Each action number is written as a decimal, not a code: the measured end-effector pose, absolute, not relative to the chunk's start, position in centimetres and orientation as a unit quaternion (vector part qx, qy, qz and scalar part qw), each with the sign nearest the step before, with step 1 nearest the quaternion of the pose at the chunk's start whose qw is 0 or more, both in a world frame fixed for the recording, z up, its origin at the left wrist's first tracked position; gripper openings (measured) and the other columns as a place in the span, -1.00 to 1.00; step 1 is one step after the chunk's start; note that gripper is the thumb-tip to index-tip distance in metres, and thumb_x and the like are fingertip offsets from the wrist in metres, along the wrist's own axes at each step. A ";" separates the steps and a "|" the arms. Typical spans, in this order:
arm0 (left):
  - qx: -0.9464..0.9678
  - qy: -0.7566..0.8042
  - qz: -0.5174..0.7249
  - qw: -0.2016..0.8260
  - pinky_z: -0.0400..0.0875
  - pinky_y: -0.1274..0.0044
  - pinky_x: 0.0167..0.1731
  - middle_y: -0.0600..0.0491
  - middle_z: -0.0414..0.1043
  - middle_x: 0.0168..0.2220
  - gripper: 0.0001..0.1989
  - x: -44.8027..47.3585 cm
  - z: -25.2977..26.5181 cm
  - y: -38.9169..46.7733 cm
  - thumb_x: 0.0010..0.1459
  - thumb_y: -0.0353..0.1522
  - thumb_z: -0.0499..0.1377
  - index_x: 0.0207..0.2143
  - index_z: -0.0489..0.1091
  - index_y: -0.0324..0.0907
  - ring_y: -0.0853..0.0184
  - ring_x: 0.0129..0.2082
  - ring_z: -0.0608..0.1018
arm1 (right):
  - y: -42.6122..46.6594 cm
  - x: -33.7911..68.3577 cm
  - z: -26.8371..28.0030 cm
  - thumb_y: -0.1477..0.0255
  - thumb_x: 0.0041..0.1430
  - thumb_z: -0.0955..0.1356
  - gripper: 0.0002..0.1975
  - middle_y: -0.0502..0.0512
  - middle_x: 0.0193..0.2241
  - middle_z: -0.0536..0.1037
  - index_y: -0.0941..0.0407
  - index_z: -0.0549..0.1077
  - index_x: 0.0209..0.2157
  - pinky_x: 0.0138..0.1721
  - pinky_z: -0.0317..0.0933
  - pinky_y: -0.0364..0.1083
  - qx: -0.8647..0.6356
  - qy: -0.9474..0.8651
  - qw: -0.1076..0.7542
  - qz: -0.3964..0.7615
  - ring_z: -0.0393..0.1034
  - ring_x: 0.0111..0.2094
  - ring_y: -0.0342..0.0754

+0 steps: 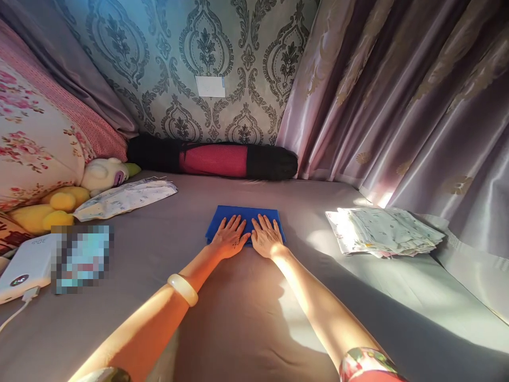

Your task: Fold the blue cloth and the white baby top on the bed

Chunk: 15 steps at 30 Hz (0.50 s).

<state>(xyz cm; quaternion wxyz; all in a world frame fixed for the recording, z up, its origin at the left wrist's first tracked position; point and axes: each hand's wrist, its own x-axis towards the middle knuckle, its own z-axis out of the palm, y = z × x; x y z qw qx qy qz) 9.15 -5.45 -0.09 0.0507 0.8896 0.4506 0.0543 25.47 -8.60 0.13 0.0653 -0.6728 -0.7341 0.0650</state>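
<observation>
A folded blue cloth (248,213) lies flat on the grey bed sheet in the middle of the view. My left hand (229,236) rests palm down on its left half, fingers stretched forward. On the right half my right hand (266,236) lies flat too, fingers spread a little. The two thumbs nearly meet at the cloth's near edge. Both palms hide part of the cloth. A pale bangle (183,289) circles my left wrist.
Right of the hands sits a stack of folded patterned cloths (385,231). Leftward are a patterned cloth piece (127,199), yellow plush toy (43,212), white power bank (29,265) with cable, and a blurred item (82,260). A black-and-red bolster (212,160) lies along the wall.
</observation>
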 end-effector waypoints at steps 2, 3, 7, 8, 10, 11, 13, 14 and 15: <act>0.888 0.455 0.038 0.062 -0.17 0.14 0.25 -0.14 -0.10 0.34 -0.36 9.2 0.2 -5.3 0.30 -0.09 -0.25 0.30 0.04 -0.23 0.08 0.34 -0.04 | -8.6 25.5 0.4 0.32 0.32 0.02 -0.44 0.18 0.34 -0.08 0.16 0.04 0.31 0.29 -0.43 0.20 -0.674 -0.733 0.057 0.074 -0.27 0.34 0.09; 0.886 0.457 0.033 0.068 -0.16 0.14 0.25 -0.13 -0.10 0.35 -0.37 9.3 0.4 -5.2 0.29 -0.08 -0.23 0.30 0.04 -0.21 0.07 0.34 -0.03 | -8.6 25.5 0.6 0.32 0.32 0.02 -0.44 0.18 0.34 -0.08 0.16 0.05 0.31 0.28 -0.41 0.20 -0.674 -0.732 0.054 0.078 -0.26 0.34 0.10; 0.886 0.455 0.037 0.073 0.03 0.19 0.18 -0.12 0.10 0.29 -0.43 9.6 1.4 -4.4 0.26 -0.08 -0.14 0.21 0.20 -0.15 0.05 0.28 0.13 | -8.2 25.4 2.1 0.36 0.28 0.10 -0.48 0.23 0.28 0.11 0.15 0.20 0.23 0.25 -0.23 0.22 -0.669 -0.737 0.061 0.067 -0.04 0.28 0.14; 0.886 0.456 0.049 0.068 0.10 0.21 0.14 -0.12 0.20 0.23 -0.47 9.7 1.7 -4.0 0.27 -0.11 -0.13 0.15 0.27 -0.14 0.05 0.23 0.22 | -8.0 25.4 2.4 0.38 0.27 0.11 -0.51 0.23 0.24 0.20 0.14 0.27 0.19 0.24 -0.18 0.20 -0.671 -0.737 0.068 0.055 0.06 0.24 0.14; 0.880 0.465 0.080 0.053 0.21 0.25 0.06 -0.11 0.35 0.12 -0.56 10.0 2.1 -3.1 0.28 -0.21 -0.13 0.06 0.36 -0.14 0.09 0.11 0.35 | -7.4 25.2 2.9 0.41 0.27 0.10 -0.56 0.23 0.13 0.35 0.13 0.38 0.09 0.24 -0.14 0.15 -0.678 -0.729 0.088 0.024 0.20 0.15 0.10; 0.876 0.470 0.095 0.045 0.23 0.27 0.04 -0.10 0.38 0.09 -0.58 10.2 2.2 -2.7 0.28 -0.27 -0.13 0.04 0.37 -0.15 0.11 0.09 0.38 | -7.0 25.2 3.0 0.43 0.27 0.08 -0.56 0.23 0.11 0.37 0.14 0.39 0.07 0.25 -0.15 0.12 -0.680 -0.726 0.099 0.010 0.20 0.15 0.08; 0.872 0.474 0.119 0.029 0.18 0.27 0.10 -0.10 0.32 0.15 -0.58 10.5 2.0 -1.8 0.26 -0.35 -0.13 0.10 0.31 -0.17 0.13 0.15 0.32 | -6.2 25.0 2.7 0.43 0.29 0.06 -0.53 0.23 0.18 0.30 0.19 0.33 0.13 0.28 -0.22 0.10 -0.671 -0.733 0.114 -0.010 0.09 0.22 0.05; 0.872 0.472 0.125 0.021 0.12 0.27 0.15 -0.09 0.25 0.20 -0.56 10.7 1.8 -1.4 0.26 -0.36 -0.13 0.14 0.27 -0.17 0.14 0.21 0.25 | -5.8 25.0 2.5 0.43 0.29 0.05 -0.51 0.23 0.23 0.22 0.22 0.27 0.18 0.29 -0.28 0.10 -0.660 -0.742 0.116 -0.014 -0.01 0.27 0.05; 0.874 0.469 0.126 0.017 0.05 0.25 0.20 -0.08 0.19 0.24 -0.54 10.8 1.5 -1.2 0.26 -0.35 -0.13 0.18 0.22 -0.18 0.14 0.26 0.17 | -5.5 25.0 2.1 0.42 0.30 0.05 -0.48 0.22 0.28 0.13 0.25 0.20 0.22 0.30 -0.33 0.11 -0.648 -0.753 0.112 -0.011 -0.11 0.31 0.05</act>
